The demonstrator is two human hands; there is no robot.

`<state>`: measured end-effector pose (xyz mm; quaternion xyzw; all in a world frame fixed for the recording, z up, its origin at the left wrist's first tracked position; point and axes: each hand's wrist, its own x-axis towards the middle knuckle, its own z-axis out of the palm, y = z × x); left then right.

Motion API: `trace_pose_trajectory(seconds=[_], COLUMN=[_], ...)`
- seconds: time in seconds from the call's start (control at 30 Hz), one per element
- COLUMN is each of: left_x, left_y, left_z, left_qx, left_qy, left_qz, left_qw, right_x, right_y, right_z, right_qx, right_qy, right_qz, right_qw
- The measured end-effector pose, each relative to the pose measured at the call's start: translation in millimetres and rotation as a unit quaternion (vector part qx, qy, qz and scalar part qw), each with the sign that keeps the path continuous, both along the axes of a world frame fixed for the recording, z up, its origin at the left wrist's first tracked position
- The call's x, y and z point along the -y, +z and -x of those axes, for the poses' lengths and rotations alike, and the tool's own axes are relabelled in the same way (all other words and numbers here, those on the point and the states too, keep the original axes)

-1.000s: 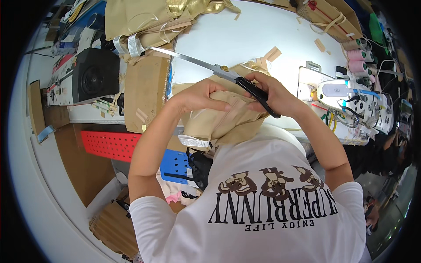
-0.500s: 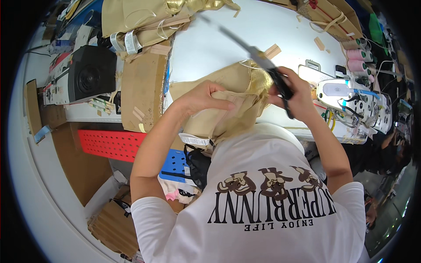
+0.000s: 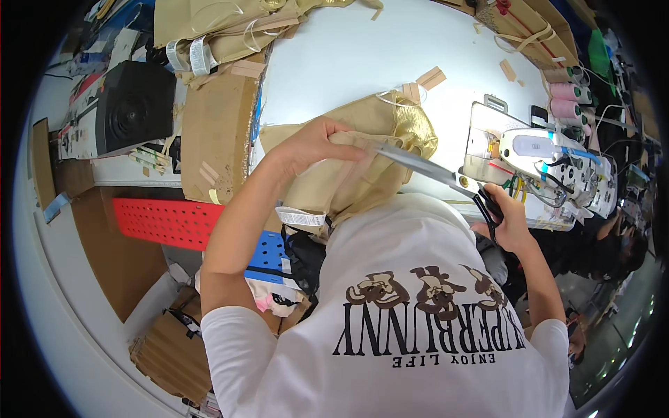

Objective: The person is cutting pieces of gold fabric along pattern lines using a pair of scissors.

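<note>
My left hand pinches the upper edge of a beige garment that hangs over the table's front edge and against my body. A shiny gold section makes up the garment's right side, and a white label hangs at its lower left. In my right hand are large scissors with black handles, my fingers wrapped round the loops. Their blades point left, with the tips at the fabric close to my left fingers. Whether cloth lies between the blades I cannot tell.
A sewing machine stands at the right, with thread cones behind it. More beige and gold garments lie at the far left of the white table. A cardboard piece and a black speaker-like box are at the left.
The scissors have swung down from pointing up and away to pointing left at the fabric. My right hand has moved lower and toward me, while my left still grips the garment.
</note>
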<state>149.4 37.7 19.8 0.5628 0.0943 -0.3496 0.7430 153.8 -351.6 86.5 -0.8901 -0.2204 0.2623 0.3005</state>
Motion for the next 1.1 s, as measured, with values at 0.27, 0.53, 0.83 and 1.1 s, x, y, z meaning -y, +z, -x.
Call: trace_pose_trajectory(seconds=[0.27,0.53,0.83,1.1], left_x=[-4.5,-9.0,-8.9,-6.7], left_y=[-1.6,-13.6,-7.8,-11.4], left_z=[0.1,-0.5,-0.6,0.5], left_qx=[-0.016,-0.025,-0.027,-0.006], left_qy=[0.005,-0.042,-0.009,-0.03], left_qz=[0.027,0.009,0.027,0.016], left_qw=[1.0,0.999,0.999,0.999], right_x=[9.3,5.2,3.7,-1.0], right_y=[0.1,1.5,0.2,1.1], right_z=[5.7,4.2,1.8,-1.1], right_qx=[0.009,-0.027,0.003,-0.03], right_qy=[0.005,0.0,0.005,-0.008], right_qz=[0.049,0.056,0.031,0.068], right_qw=[0.999,0.998,1.0,0.997])
